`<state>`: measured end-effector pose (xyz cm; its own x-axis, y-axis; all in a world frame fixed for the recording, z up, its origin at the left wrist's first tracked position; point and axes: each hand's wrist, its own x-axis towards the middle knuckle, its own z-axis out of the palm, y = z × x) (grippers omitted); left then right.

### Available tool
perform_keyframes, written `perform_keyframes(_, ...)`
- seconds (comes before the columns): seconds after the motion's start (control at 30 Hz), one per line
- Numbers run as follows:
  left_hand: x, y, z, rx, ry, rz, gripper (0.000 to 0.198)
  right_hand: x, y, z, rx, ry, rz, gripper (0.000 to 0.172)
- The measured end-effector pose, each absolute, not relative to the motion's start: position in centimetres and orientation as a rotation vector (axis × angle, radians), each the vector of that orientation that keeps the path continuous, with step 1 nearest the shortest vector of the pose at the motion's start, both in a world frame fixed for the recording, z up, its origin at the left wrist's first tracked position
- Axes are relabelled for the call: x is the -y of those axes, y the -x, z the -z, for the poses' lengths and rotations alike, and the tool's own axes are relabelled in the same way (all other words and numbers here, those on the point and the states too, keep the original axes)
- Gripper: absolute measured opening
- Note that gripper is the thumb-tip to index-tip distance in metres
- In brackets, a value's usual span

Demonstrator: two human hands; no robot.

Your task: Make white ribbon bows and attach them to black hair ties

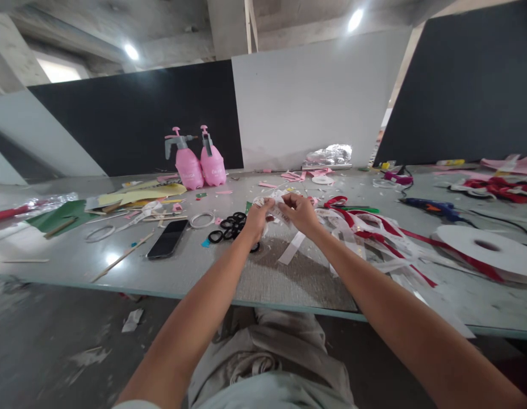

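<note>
Your left hand (255,220) and right hand (300,212) held a closed grip on the white ribbon (275,207), beside the black rings (229,225); folding looked started, one tail loose.

Both bare forearms outstretched, left hand (255,220) and right hand (301,213) close together, fingers pinched.

My grey worktop (76,258), cluttered from edge to edge.
Two pink spray bottles (189,166) stand at the far edge, a crumpled foil bag (329,154) further right along it. Left of the middle lie green paper (59,216), yellow paper (139,195), a wooden stick (121,258), a phone (167,238), a white ring (203,220) and black rings (231,224). A white ribbon strip (291,249) touches the middle. Toward the right edge lie red and white ribbons (374,236), a blue glue gun (429,207) and a white ribbon spool (487,253).
</note>
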<state>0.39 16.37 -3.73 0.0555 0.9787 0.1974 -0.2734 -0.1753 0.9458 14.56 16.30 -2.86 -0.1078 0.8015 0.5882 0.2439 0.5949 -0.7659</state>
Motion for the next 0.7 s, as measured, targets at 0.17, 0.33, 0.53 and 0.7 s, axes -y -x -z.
perform_keyframes(0.17, -16.44, -0.5, 3.73, -0.83, -1.142, -1.359, 0.033, -16.13, -14.44, 2.79, 1.653, 0.921, -0.506, 0.012)
perform_keyframes(0.33, -16.59, -0.45, 3.77, -0.834, -1.232, -1.323, 0.036, -16.38, -14.51, 3.12, 1.645, 0.981, -0.483, 0.016)
perform_keyframes(0.53, -16.64, -0.36, 4.04, -0.859, -1.226, -1.368, 0.037, -16.29, -14.58, 3.1, 1.64, 1.065, -0.404, 0.015)
perform_keyframes(0.7, -16.89, -0.29, 4.27, -0.843, -1.286, -1.368, 0.034, -16.01, -14.44, 2.98, 1.637, 1.07, -0.321, 0.01)
